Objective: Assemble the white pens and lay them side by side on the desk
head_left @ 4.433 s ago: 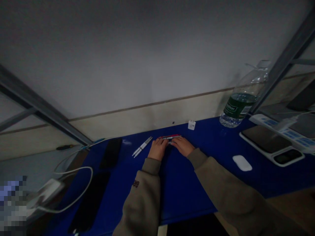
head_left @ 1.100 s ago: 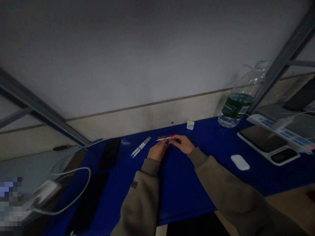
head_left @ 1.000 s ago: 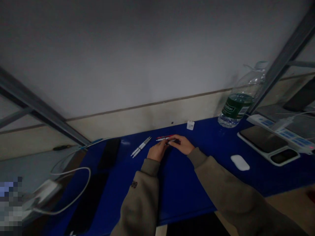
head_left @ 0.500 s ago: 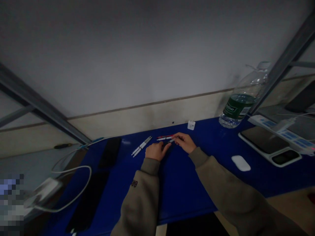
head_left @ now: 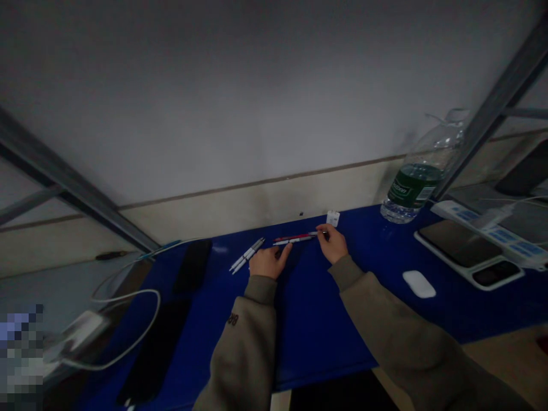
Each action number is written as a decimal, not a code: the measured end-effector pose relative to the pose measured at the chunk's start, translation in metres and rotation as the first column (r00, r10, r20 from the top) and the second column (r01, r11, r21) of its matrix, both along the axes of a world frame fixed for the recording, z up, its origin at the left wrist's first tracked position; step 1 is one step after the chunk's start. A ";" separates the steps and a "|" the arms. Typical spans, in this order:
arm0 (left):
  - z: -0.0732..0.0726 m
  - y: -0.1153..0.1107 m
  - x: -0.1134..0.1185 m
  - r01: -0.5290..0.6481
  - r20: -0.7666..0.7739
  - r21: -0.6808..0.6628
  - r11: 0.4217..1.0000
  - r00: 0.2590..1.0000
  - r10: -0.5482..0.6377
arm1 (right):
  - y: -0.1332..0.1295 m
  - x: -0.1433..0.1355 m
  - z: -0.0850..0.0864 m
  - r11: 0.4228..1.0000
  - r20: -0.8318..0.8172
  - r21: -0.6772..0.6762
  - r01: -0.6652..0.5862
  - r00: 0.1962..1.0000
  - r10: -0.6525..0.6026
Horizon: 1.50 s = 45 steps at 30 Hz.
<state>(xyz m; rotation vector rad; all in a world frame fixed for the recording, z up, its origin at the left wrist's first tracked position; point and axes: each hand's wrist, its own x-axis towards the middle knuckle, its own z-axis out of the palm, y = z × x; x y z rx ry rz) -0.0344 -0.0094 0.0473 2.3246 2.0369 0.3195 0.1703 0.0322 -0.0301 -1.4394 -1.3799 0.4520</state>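
left hand [head_left: 266, 263] loosely spread, empty, right hand [head_left: 332, 244] pinching a pale pen [head_left: 313, 233], mostly hidden

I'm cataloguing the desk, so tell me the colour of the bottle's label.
The label is dark green with pale lettering, best seen in the head view.
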 end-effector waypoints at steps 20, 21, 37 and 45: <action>-0.033 0.011 0.001 0.122 0.024 0.016 0.992 0.992 -0.122 | -0.029 -0.034 0.025 0.921 0.168 -0.037 -0.387 0.906 0.388; -0.034 0.011 0.003 0.157 0.035 0.017 0.987 0.987 -0.157 | -0.031 -0.038 0.025 0.908 0.160 -0.055 -0.416 0.894 0.419; -0.046 0.007 0.011 0.326 0.140 0.117 0.938 0.930 -0.341 | -0.022 -0.043 0.011 0.853 -0.340 -0.087 -0.515 0.820 0.460; -0.041 0.016 -0.002 0.314 0.213 0.119 0.942 0.918 -0.334 | -0.008 -0.031 0.004 0.909 -0.478 -0.044 -0.415 0.808 0.345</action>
